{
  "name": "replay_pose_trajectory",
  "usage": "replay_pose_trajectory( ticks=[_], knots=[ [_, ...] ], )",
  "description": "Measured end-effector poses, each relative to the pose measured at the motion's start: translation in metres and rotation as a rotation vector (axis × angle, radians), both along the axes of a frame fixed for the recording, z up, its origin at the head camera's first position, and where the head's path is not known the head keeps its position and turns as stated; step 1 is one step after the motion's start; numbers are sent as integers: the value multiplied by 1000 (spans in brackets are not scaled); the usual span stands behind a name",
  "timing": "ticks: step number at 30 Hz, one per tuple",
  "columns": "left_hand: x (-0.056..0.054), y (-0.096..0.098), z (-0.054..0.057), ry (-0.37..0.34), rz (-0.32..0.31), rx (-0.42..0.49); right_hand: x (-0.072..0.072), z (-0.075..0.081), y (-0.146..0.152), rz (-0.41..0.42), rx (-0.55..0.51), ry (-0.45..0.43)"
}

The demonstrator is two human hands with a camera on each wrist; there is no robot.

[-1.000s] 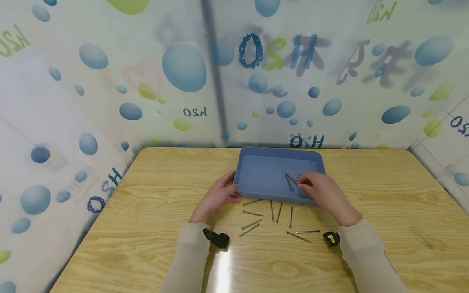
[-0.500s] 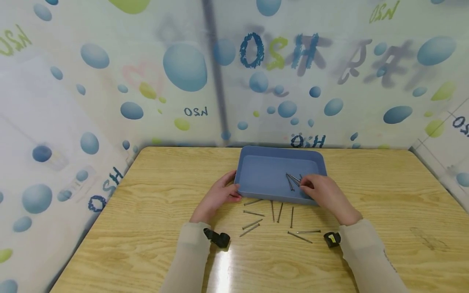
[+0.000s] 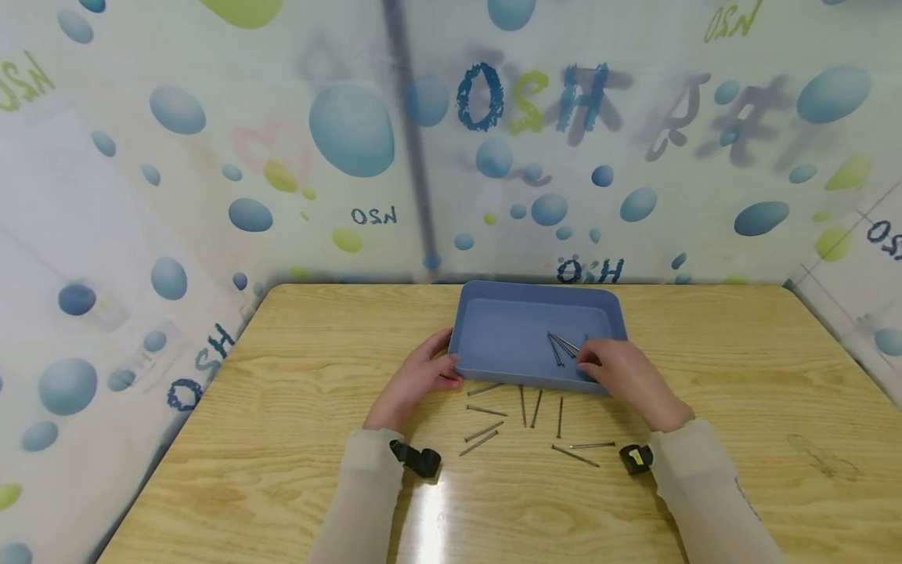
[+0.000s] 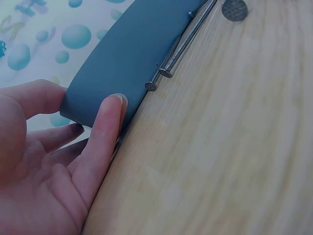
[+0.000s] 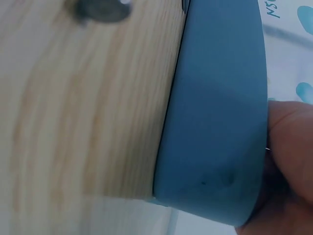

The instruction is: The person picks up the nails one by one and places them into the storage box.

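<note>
- The blue tray sits on the wood-grain table near its twelve o'clock edge; take the tray as the clock's centre.
- The left hand grips the tray's eight o'clock corner between thumb and fingers.
- The right hand, near four o'clock, reaches over the rim with bent fingers; whether they pinch anything I cannot tell.
- Inside, steel nails lie just beside those fingers.
- Loose nails lie scattered on the tabletop between five and eight o'clock.
- Light glares off the tabletop at seven; a faint scuff marks it at four.
- At twelve o'clock stands a pale wall with blue and green drops and mirrored lettering, a grey stripe running down at eleven.
</note>
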State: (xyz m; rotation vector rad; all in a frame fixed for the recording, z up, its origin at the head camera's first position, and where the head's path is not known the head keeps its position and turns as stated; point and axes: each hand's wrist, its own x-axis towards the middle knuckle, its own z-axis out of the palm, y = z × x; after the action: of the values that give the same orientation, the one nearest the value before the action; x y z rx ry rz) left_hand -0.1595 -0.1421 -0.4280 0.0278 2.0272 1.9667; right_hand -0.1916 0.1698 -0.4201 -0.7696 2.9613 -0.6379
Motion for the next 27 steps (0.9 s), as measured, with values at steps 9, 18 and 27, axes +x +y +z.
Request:
replay_pose_trajectory(
  ticks=[9, 18, 27],
  knots=[
    [-6, -2, -16, 7, 28, -15, 2, 1, -1, 4, 36, -26],
    [-7, -1, -21, 19, 51, -25, 1, 1, -2, -6, 33, -41],
    [-5, -2, -12, -12, 24, -4, 2, 2, -1, -2, 31, -31]
  ],
)
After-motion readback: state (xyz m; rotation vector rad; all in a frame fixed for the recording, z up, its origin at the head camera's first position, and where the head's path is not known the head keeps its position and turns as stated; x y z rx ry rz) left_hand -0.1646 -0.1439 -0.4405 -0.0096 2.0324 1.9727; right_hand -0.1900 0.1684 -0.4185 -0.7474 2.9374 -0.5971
